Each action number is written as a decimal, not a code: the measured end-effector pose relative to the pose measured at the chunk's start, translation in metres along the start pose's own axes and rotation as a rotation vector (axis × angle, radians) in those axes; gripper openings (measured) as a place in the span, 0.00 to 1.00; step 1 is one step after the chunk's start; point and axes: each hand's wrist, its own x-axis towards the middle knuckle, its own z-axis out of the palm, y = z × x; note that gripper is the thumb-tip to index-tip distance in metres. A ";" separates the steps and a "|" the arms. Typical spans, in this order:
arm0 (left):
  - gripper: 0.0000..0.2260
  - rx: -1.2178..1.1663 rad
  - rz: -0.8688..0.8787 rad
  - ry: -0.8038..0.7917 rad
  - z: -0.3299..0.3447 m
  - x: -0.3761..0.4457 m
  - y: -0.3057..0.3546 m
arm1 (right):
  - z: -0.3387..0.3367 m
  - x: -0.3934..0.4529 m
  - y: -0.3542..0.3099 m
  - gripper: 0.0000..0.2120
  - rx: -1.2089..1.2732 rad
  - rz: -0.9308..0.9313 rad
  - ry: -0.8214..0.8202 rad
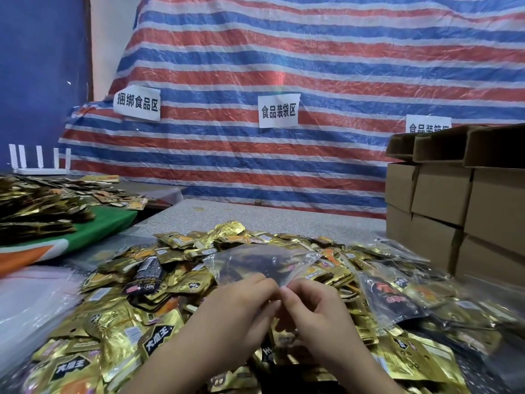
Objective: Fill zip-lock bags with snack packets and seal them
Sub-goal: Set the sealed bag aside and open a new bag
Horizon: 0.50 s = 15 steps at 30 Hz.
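- Paper signs on the striped tarpaulin (312, 52) read 捆绑食品区 (137, 103) and 食品装袋区 (279, 110); a third sign (428, 124) is half hidden behind the stacked cardboard boxes (443, 191).
- Gold snack packets (113, 331) heaped on the table (255, 217) carry a black badge reading 大魔王; smaller print is too blurred to read.
- The left hand (241, 305) and right hand (315, 311) meet at the fingertips, both pinching the near edge of a clear zip-lock bag (261, 261) held just above the heap; its contents are dark and indistinct.
- Filled bags (392, 294) lie to the right, blurred.
- More packets (37, 206) sit on a green board (108, 223) at left, partly cut off.
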 end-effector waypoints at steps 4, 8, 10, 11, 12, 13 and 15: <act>0.08 -0.093 -0.006 0.001 -0.001 0.001 0.000 | -0.001 -0.001 -0.003 0.12 0.042 -0.003 -0.036; 0.08 -0.174 -0.026 0.022 0.001 0.001 0.000 | -0.002 -0.001 -0.003 0.13 0.058 -0.014 -0.059; 0.07 -0.219 -0.043 0.034 0.002 0.001 0.001 | -0.002 -0.002 -0.004 0.14 0.090 0.004 -0.069; 0.07 -0.241 -0.050 0.044 0.003 0.001 0.002 | -0.002 -0.002 -0.004 0.15 0.119 0.016 -0.067; 0.07 -0.262 -0.058 0.059 0.003 0.001 0.002 | -0.002 -0.002 -0.005 0.16 0.155 0.026 -0.060; 0.08 -0.284 -0.072 0.076 0.003 0.002 0.003 | -0.002 -0.002 -0.005 0.16 0.194 0.033 -0.049; 0.08 -0.319 -0.107 0.118 0.004 0.004 0.004 | 0.001 -0.002 -0.006 0.14 0.254 0.036 -0.017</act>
